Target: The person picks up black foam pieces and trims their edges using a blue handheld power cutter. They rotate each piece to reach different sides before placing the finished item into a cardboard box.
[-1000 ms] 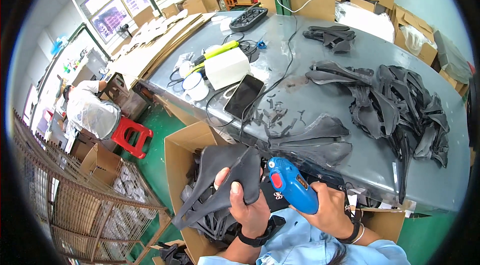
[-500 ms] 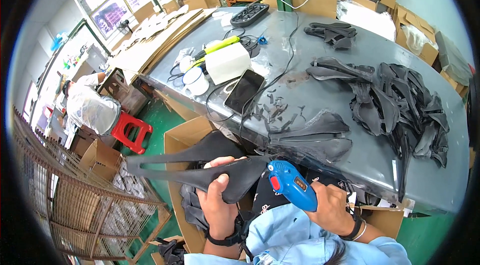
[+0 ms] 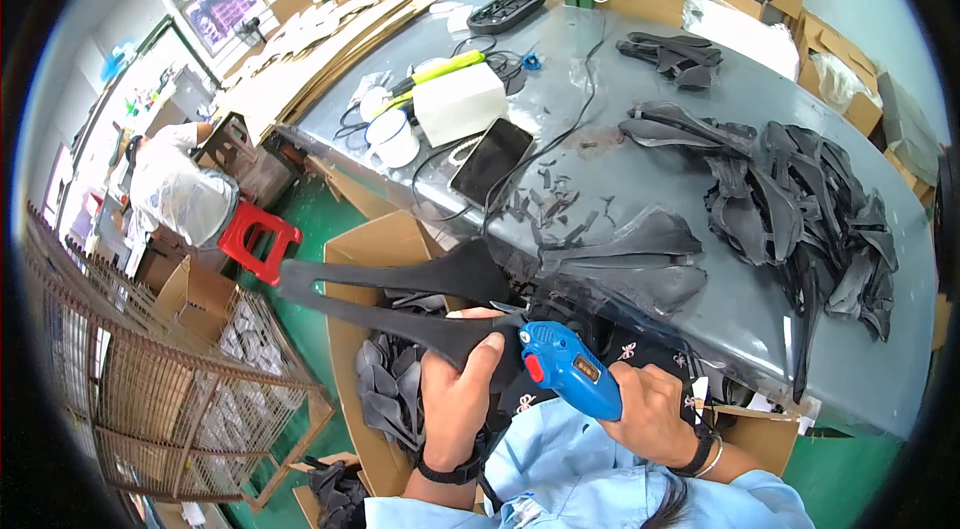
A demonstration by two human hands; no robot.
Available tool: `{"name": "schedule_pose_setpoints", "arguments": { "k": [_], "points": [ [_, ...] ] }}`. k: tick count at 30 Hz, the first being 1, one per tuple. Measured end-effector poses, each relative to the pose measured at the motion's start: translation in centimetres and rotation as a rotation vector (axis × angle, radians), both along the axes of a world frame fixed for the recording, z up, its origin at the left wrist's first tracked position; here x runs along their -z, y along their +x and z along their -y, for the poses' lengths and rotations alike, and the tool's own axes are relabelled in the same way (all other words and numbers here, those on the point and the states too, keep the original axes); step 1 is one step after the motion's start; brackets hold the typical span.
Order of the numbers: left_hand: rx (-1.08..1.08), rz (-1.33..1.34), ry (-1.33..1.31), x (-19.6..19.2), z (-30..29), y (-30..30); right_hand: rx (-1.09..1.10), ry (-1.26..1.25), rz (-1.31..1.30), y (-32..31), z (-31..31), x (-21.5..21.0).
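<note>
My left hand [image 3: 462, 391] grips a black, two-armed bicycle-saddle-shaped piece [image 3: 425, 322], thumb on top. Its joined narrow end points left, and a long gap runs between the arms. Wrapped round the handle of a blue power cutter [image 3: 575, 369] with a red button is my right hand [image 3: 655, 414]. The cutter's small metal tip reaches the piece's edge beside my left fingers; whether it bites into it, I cannot tell. On the table edge just ahead lies a similar black saddle-shaped piece [image 3: 640, 264], with several dark scraps [image 3: 550, 199] next to it.
Below my left hand stands an open cardboard box [image 3: 345, 329] holding black pieces. A heap of black pieces [image 3: 800, 209] covers the grey table's right side. Phone [image 3: 492, 161], white mug [image 3: 391, 137] and cables lie beyond. Left are a wire rack [image 3: 170, 379], a red stool [image 3: 262, 241] and a seated person [image 3: 180, 194].
The saddle-shaped piece has turned, its narrow end swinging up in view. My left hand has moved slightly right, and the cutter slightly left and down, bringing them closer together.
</note>
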State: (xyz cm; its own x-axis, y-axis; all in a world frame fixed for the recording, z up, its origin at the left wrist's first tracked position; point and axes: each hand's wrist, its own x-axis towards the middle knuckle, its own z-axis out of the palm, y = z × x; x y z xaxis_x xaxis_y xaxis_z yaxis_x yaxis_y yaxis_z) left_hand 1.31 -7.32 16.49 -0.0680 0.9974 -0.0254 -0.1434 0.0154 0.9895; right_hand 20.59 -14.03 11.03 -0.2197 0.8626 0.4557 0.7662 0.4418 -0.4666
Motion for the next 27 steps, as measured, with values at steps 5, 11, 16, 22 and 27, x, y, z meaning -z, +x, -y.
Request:
{"name": "schedule_pose_setpoints", "arguments": {
  "k": [5,11,16,22,27],
  "points": [
    [-0.183,0.392,-0.329,8.4,0.1,-4.4,0.178,-0.285,-0.147,0.9,-0.7,0.2],
    [-0.771,0.845,-0.343,23.8,2.1,-15.0,0.212,-0.324,-0.254,2.7,-1.8,0.3],
    [-0.806,0.798,-0.809,27.5,3.3,-15.6,0.207,-0.445,-0.220,2.3,-1.8,-0.3],
    [-0.238,0.117,-0.253,17.6,-4.6,-4.8,0.170,-0.268,-0.227,2.3,-0.9,1.0],
    [0.205,-0.271,0.261,10.2,-10.1,6.1,0.007,-0.206,-0.182,2.2,-0.1,1.7]
  ]
}}
